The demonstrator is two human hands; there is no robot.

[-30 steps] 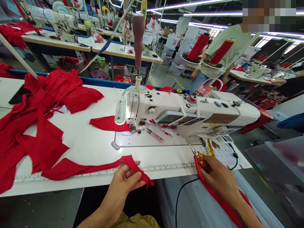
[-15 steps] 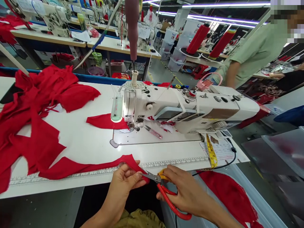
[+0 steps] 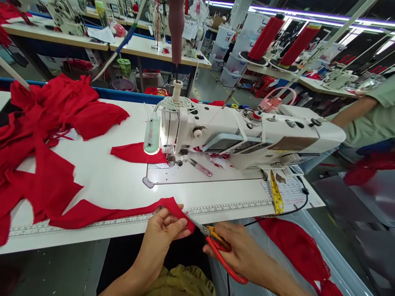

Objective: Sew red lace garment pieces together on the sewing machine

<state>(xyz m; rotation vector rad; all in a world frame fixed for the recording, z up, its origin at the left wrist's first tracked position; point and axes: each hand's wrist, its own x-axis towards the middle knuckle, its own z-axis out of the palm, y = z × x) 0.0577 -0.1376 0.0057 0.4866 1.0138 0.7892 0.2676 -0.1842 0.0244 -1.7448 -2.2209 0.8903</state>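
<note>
Scissors moved from worktop's right end to strip at front edge. Right hand: fingers clamped on scissors; left hand: pinching strip, seemingly not cut through.

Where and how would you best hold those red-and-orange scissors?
Probably best by the red and orange handles, coming from the near right side, where the right hand's grip already is. The scissors lie slanted, handles toward the person, while the blades point forward and left at the red strip in the left hand's grip, so that end seems worth avoiding.
</note>
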